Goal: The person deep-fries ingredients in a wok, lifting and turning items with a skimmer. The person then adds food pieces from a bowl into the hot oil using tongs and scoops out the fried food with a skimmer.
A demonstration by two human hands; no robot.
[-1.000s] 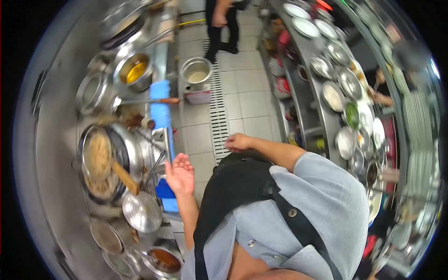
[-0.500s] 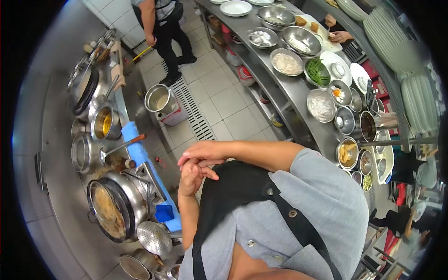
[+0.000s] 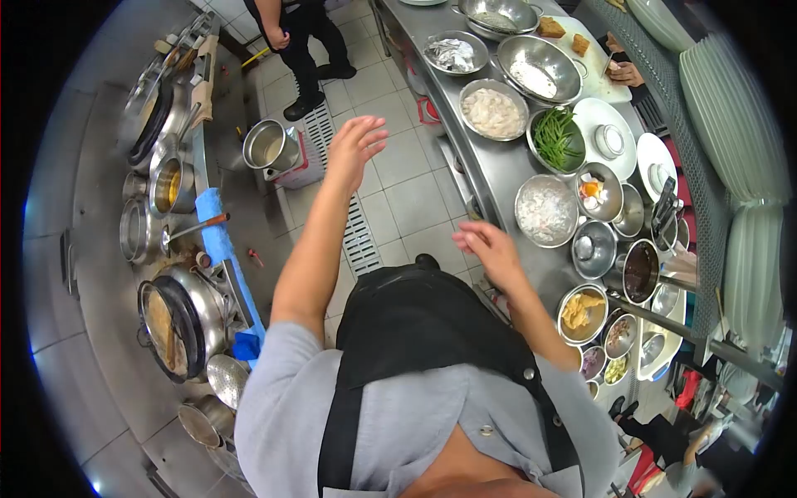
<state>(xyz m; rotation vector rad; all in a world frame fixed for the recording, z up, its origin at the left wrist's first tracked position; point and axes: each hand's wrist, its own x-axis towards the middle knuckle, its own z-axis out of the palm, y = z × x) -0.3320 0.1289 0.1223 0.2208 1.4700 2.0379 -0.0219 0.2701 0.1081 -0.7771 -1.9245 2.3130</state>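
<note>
My left hand (image 3: 357, 149) reaches forward over the tiled floor with its fingers stretched out and nothing in it. To its left, a steel pot (image 3: 270, 146) stands on a box. My right hand (image 3: 493, 253) hangs before the steel counter (image 3: 504, 158), fingers loosely spread and empty. Closest to it on the counter are a bowl of white floury food (image 3: 546, 212) and a bowl of yellowish pieces (image 3: 583, 314). Farther along lie a bowl of green vegetables (image 3: 558, 139) and a bowl of pale pieces (image 3: 494, 110). Neither hand touches any of these.
On the left runs a stove line with a wok of liquid (image 3: 166, 328), a ladle (image 3: 198, 231), a perforated skimmer (image 3: 227, 379) and a blue cloth (image 3: 217, 224). A co-worker (image 3: 307, 50) stands ahead. Another person's hand (image 3: 624, 73) works at a cutting board (image 3: 581, 58). A floor drain (image 3: 357, 241) crosses the aisle.
My hands, together in front of the apron before, have parted; the left went forward and the right moved toward the counter. The view has shifted, bringing the counter nearer.
</note>
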